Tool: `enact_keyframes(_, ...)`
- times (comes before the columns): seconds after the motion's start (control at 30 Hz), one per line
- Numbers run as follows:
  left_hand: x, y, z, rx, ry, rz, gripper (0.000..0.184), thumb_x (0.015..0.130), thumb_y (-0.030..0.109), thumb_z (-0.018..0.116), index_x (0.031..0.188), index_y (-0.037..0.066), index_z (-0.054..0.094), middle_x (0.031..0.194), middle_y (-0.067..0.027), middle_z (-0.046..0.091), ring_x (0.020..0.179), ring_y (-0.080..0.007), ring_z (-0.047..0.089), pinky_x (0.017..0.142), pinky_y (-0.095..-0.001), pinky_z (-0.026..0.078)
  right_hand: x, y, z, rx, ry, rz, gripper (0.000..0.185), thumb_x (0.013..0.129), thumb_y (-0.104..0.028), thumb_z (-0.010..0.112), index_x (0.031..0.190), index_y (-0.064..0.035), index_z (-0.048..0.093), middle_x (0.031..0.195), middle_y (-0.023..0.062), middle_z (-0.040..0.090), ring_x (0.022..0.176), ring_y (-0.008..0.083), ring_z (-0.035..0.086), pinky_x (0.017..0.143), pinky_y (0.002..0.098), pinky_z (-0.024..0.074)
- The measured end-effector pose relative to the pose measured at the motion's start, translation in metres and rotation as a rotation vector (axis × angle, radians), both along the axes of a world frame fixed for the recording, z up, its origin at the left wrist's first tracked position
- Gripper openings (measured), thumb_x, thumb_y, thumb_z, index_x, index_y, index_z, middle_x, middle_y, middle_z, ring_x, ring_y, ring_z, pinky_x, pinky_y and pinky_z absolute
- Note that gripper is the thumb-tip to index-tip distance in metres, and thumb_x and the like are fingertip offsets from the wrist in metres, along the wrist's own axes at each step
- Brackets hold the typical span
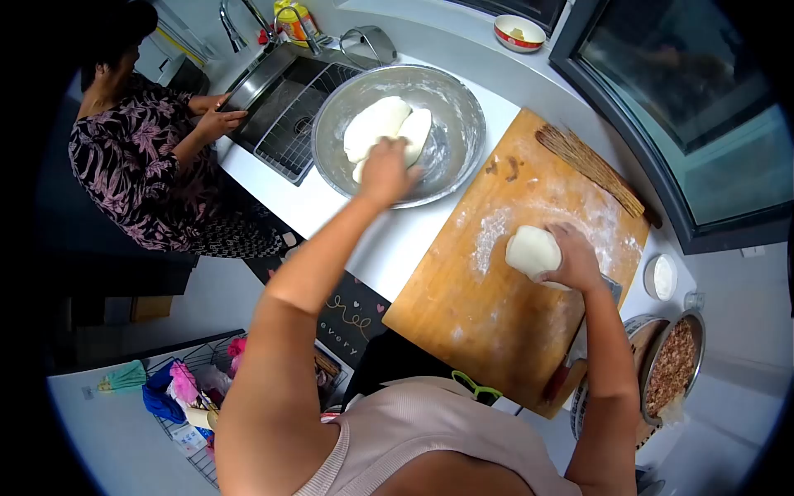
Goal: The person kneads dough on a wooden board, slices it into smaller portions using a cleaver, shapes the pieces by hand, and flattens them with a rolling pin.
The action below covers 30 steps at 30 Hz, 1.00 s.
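A large metal bowl (467, 124) on the white counter holds a big mass of pale dough (376, 124) with a smaller lobe beside it. Over the dough's near side is my left hand (387, 169), which seems to touch it; motion smears its fingers. On the wooden cutting board (463, 281) rests a separate rounded lump of dough (531, 250). My right hand (575, 256) is closed around that lump's right side, thumb near its lower edge. White flour (492, 236) is scattered on the board around the lump.
A knife handle (565, 384) lies at the board's near edge, partly under my right forearm. Ridged wooden sticks (587, 165) lie along the far edge. Right are a small white bowl (660, 277) and a pot of minced filling (672, 368). Another person (136, 165) stands by the sink (285, 95).
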<state>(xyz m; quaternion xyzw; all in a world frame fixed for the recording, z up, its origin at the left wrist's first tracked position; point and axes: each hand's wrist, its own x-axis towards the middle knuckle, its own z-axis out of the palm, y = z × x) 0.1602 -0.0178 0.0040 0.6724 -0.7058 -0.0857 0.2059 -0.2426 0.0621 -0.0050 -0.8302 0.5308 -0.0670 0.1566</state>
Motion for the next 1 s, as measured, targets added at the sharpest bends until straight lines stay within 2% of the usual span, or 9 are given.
enact_keyframes(0.07,0.044,-0.031,-0.019,0.424,-0.217,0.068,0.076,0.074,0.04,0.083,0.131,0.004,0.047,0.128,-0.0254,0.052,0.114,-0.0449,0.057,0.094,-0.0454,0.051,0.0,-0.014,-0.021,0.171,-0.037,-0.082,0.098,0.045,-0.042,0.093,0.131,-0.0143,0.055,0.131,0.0155,0.057,0.123,0.0355,0.052,0.102,0.0437,0.0439)
enact_keyframes(0.27,0.045,-0.051,-0.033,0.655,-0.258,0.118,0.097,0.067,0.049,0.088,0.136,0.0,0.039,0.131,-0.0292,0.05,0.12,-0.0412,0.057,0.099,-0.0425,0.05,0.029,0.036,0.004,-0.042,0.031,-0.058,0.099,0.044,-0.044,0.094,0.131,-0.0146,0.056,0.111,0.0128,0.061,0.106,0.0342,0.056,0.088,0.0486,0.0447)
enact_keyframes(0.4,0.028,-0.063,-0.038,0.86,-0.294,0.047,0.103,0.061,0.053,0.089,0.134,-0.001,0.04,0.131,-0.0269,0.054,0.118,-0.0396,0.059,0.098,-0.0436,0.049,0.027,0.056,0.002,-0.032,0.071,-0.023,0.099,0.046,-0.041,0.094,0.134,-0.0166,0.054,0.12,0.0114,0.061,0.114,0.0356,0.056,0.098,0.0472,0.0447)
enact_keyframes(0.5,0.015,-0.058,-0.054,0.516,-0.227,0.107,0.105,0.062,0.052,0.089,0.136,-0.005,0.04,0.132,-0.0279,0.055,0.119,-0.0399,0.058,0.097,-0.0434,0.05,0.041,0.064,0.003,0.193,-0.018,-0.107,0.1,0.048,-0.04,0.093,0.137,-0.0181,0.052,0.124,0.012,0.061,0.115,0.0342,0.058,0.098,0.0431,0.0475)
enact_keyframes(0.6,0.021,-0.074,-0.051,0.578,-0.146,0.077,0.093,0.065,0.04,0.089,0.134,-0.006,0.047,0.118,-0.023,0.065,0.107,-0.0323,0.066,0.093,-0.0416,0.052,0.043,0.072,0.003,0.223,0.011,-0.2,0.098,0.053,-0.037,0.091,0.139,-0.0188,0.049,0.122,0.0134,0.062,0.113,0.0318,0.06,0.096,0.0397,0.0501)
enact_keyframes(0.73,0.032,-0.096,-0.086,0.926,1.088,0.288,0.059,0.076,0.026,0.077,0.124,-0.001,0.055,0.11,-0.0157,0.066,0.098,-0.027,0.066,0.088,-0.0406,0.054,0.002,0.056,-0.024,0.389,-0.29,-0.427,0.087,0.064,-0.034,0.088,0.139,-0.0146,0.049,0.122,0.0129,0.064,0.113,0.029,0.062,0.099,0.0412,0.0489)
enact_keyframes(0.87,0.043,-0.101,-0.059,1.115,2.053,0.057,0.058,0.085,0.04,0.059,0.123,-0.003,0.051,0.093,-0.0137,0.062,0.075,-0.0251,0.063,0.067,-0.0371,0.055,-0.023,0.058,-0.04,0.786,-1.13,-0.893,0.061,0.09,-0.029,0.07,0.14,-0.0045,0.045,0.128,0.0136,0.062,0.116,0.0319,0.06,0.104,0.0492,0.046)
enact_keyframes(0.97,0.053,-0.097,-0.008,0.972,2.157,-0.116,0.057,0.086,0.039,0.058,0.122,-0.004,0.05,0.09,-0.0119,0.061,0.073,-0.022,0.061,0.065,-0.0339,0.054,-0.016,0.073,-0.06,0.826,-1.71,-1.032,0.056,0.096,-0.032,0.061,0.142,-0.006,0.044,0.132,0.0149,0.059,0.119,0.0317,0.059,0.104,0.0506,0.0461)
enact_keyframes(1.0,0.062,-0.096,0.006,0.975,2.072,-0.187,0.056,0.086,0.039,0.059,0.122,-0.004,0.051,0.09,-0.0119,0.061,0.072,-0.0216,0.061,0.065,-0.0336,0.054,0.007,0.07,-0.048,0.718,-1.699,-1.075,0.06,0.097,-0.047,0.053,0.143,-0.0093,0.045,0.135,0.0154,0.058,0.117,0.0324,0.06,0.103,0.0516,0.0468)
